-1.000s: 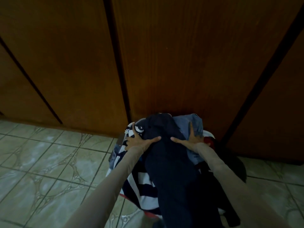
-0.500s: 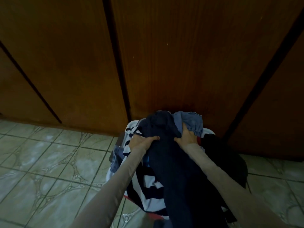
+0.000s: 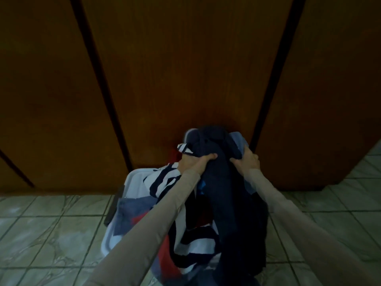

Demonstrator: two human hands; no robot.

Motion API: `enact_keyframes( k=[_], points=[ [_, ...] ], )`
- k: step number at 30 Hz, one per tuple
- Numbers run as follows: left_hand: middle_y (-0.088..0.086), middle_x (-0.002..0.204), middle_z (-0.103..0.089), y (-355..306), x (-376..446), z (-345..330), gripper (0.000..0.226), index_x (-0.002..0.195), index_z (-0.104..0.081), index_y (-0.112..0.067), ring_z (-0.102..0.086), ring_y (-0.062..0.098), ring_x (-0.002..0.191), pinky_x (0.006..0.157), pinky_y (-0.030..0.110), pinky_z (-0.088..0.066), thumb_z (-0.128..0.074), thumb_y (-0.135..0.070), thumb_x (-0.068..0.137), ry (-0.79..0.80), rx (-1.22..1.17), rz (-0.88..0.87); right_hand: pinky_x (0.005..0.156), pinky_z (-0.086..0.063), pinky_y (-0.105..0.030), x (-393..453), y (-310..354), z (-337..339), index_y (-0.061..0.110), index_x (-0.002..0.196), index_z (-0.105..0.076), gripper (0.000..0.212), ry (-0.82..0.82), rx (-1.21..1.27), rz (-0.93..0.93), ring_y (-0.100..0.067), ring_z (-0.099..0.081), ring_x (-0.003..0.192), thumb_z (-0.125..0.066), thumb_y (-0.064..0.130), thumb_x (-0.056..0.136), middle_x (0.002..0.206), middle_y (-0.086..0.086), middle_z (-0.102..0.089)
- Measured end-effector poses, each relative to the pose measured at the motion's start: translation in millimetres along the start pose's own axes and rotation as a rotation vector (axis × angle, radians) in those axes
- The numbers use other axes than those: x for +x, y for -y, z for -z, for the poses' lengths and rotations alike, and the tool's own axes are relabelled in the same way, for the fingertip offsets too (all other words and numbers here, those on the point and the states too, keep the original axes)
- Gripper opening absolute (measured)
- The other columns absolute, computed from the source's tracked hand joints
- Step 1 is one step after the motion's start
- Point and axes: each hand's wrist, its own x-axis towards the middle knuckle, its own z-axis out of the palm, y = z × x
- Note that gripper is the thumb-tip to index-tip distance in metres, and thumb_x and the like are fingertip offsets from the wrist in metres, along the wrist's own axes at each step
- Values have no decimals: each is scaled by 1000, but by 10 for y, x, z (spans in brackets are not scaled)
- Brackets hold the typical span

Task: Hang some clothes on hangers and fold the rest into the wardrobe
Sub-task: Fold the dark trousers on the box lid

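Long dark navy garment (image 3: 224, 195) of soft heavy-looking fabric, held lifted out of the pale plastic laundry basket (image 3: 132, 178); its upper end is bunched above the hands and the rest hangs limp down over the basket's load toward the viewer. Left hand (image 3: 194, 162): fingers curled round a fold of the navy cloth, and it seems to catch a corner of the navy-and-white striped piece (image 3: 165, 180) as well. Right hand (image 3: 247, 161): fingers curled into the opposite edge of the same garment, with pale blue denim-like cloth (image 3: 237, 139) bunched just beyond it. Judgement: the two-sided grip is there to draw one piece free of the tangle and spread it for sorting; hang or fold not yet decided. Basket is heaped, contents crumpled and overlapping: striped knit, grey-blue cloth (image 3: 132, 211), red fabric (image 3: 140, 220) showing in gaps. Basket sits on the glossy patterned greenish floor tiles (image 3: 51, 234), close against the closed dark-brown wooden wardrobe doors (image 3: 185, 69), smooth panels with dark vertical seams. No hangers visible. Light is dim.
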Motion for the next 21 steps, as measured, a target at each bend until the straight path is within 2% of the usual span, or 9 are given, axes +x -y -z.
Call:
enact_keyframes(
  k=[3, 5, 10, 14, 17, 19, 21],
  points=[
    [5, 124, -61, -301, -104, -327, 92, 126, -53, -10, -59, 26, 110, 93, 33, -50, -85, -53, 51, 70, -11, -71, 95, -38, -30, 4, -72, 389, 16, 148, -23, 66, -145, 7, 7, -33, -45, 122, -58, 16, 92, 136, -16, -47],
    [6, 124, -60, -492, -201, -574, 94, 127, -52, -11, -59, 26, 110, 95, 37, -49, -84, -54, 50, 122, -16, -118, 96, -38, -32, 27, -155, 668, 17, 148, -22, 67, -245, 3, -3, -34, -46, 121, -58, 16, 92, 134, -18, -49],
    [5, 124, -60, -909, -460, -1280, 84, 124, -55, -10, -58, 23, 110, 96, 36, -49, -86, -46, 54, 274, -79, -229, 91, -41, -33, 92, -454, 1389, 18, 146, -28, 64, -507, -16, 2, -34, -52, 112, -59, 15, 90, 126, -17, -56],
    [1, 127, -59, -1116, -622, -1745, 81, 126, -54, -13, -58, 21, 111, 97, 33, -48, -86, -42, 57, 383, -99, -283, 88, -42, -33, 137, -727, 1824, 17, 146, -28, 64, -633, -27, -6, -35, -54, 111, -58, 13, 90, 125, -19, -57],
    [2, 127, -59, -1030, -616, -1979, 75, 125, -54, -14, -58, 21, 111, 97, 33, -47, -85, -38, 61, 431, -110, -249, 91, -42, -39, 215, -959, 1949, 16, 147, -25, 68, -640, -103, -16, -37, -53, 114, -61, 12, 88, 130, -22, -53],
    [4, 129, -58, -855, -540, -2086, 76, 128, -52, -14, -57, 23, 112, 97, 33, -48, -84, -38, 63, 452, -82, -189, 92, -41, -39, 270, -1154, 1932, 14, 147, -23, 70, -565, -148, -31, -37, -50, 117, -62, 13, 88, 133, -21, -50],
    [8, 135, -52, -604, -429, -2144, 85, 139, -39, -11, -54, 26, 117, 99, 33, -46, -81, -35, 69, 480, 5, -92, 100, -35, -37, 317, -1384, 1820, 11, 148, -19, 74, -416, -183, -36, -34, -40, 129, -63, 16, 88, 146, -19, -36]
  ],
)
